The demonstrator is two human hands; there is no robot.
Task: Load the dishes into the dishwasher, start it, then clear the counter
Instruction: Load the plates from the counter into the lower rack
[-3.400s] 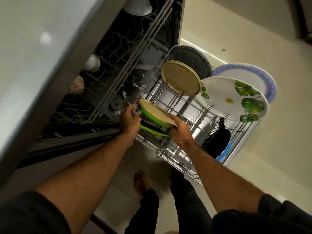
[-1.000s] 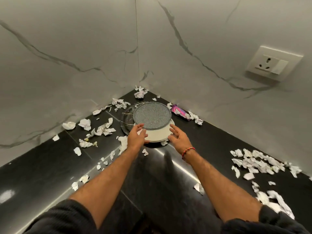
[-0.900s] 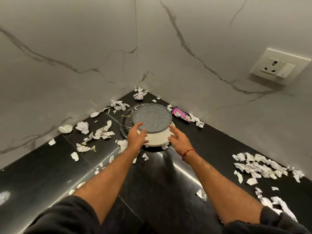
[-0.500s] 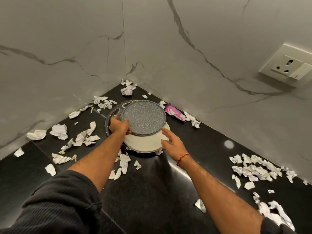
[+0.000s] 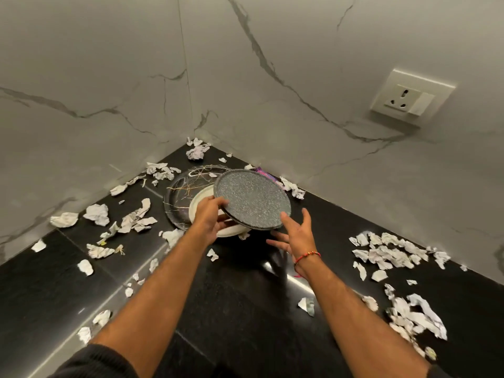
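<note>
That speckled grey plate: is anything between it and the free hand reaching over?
Nothing visible is. The left hand already grips the speckled grey plate at its left edge, tilted up off the white plate. The right hand is open beside its near right rim, with only bare black counter below.

Speckled grey round plate (image 5: 252,201) tilted, lifted off stack at near-left edge, above white plate (image 5: 203,203) resting on dark metallic plate (image 5: 177,195), far corner of black counter (image 5: 245,309).

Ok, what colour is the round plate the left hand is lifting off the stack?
Dark grey with fine white speckles: the round speckled plate, clearest in the head view.
</note>
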